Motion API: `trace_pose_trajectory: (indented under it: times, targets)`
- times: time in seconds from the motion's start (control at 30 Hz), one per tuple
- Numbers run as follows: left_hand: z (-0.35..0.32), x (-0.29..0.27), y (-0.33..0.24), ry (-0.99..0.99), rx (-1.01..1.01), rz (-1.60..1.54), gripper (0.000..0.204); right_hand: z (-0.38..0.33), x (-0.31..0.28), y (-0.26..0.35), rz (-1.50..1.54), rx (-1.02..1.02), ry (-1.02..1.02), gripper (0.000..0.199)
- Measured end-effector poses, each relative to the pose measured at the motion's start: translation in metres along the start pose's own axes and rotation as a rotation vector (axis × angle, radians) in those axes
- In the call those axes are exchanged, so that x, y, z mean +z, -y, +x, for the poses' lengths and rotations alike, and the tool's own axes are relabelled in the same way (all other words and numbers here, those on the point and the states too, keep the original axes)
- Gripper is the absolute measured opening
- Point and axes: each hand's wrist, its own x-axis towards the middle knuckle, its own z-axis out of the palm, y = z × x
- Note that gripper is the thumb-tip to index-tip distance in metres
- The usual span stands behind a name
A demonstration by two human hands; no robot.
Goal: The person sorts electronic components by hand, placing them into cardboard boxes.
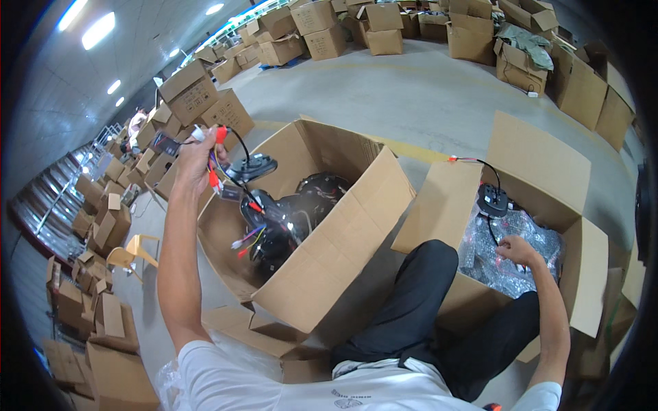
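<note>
My left hand [197,163] is raised over the left rim of an open cardboard box [329,274], closed around wired black parts. From it hang a flat black oval device [253,167] and wires with red connectors [214,179]. Inside that box lie several glossy black units [274,233] with loose coloured wires. To the right, my right hand [519,251] pinches a black cable running to a black device [493,200] with a red-ended lead. This device rests on bubble wrap [507,246] in a second open box [586,274], below its far flap.
Stacked cardboard boxes [103,226] line the left side, with a yellow chair [133,253] by them. More boxes [325,41] stand along the far side and right. A flattened carton [264,332] lies by my left side. A person [137,122] is far off at left.
</note>
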Motion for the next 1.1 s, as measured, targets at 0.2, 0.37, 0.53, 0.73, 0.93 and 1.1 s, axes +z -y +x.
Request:
trace_pose_trajectory:
  times: [0.2, 0.37, 0.53, 0.73, 0.93, 1.1]
  targets:
    - [-0.016, -0.056, -0.036, -0.128, 0.213, 0.35, 0.032, -0.008, 0.009, 0.013, -0.063, -0.122, 0.017, 0.047]
    - [-0.04, 0.002, -0.057, -0.18, 0.227, 0.14, 0.033, -0.034, -0.001, -0.015, -0.018, -0.015, 0.027, 0.046]
    - [-0.033, -0.036, 0.048, -0.08, 0.332, 0.247, 0.032, -0.035, 0.006, -0.002, -0.032, 0.005, 0.031, 0.047]
    - [-0.057, -0.031, 0.151, -0.047, -0.17, 0.211, 0.026, -0.031, 0.013, 0.009, -0.086, -0.011, 0.041, 0.045]
    - [-0.031, -0.034, -0.016, -0.112, 0.126, -0.033, 0.037, -0.029, 0.019, 0.021, -0.007, -0.01, 0.066, 0.045]
    - [-0.038, -0.004, -0.105, -0.158, 0.187, 0.047, 0.025, -0.012, 0.024, 0.12, -0.151, -0.227, -0.153, 0.04]
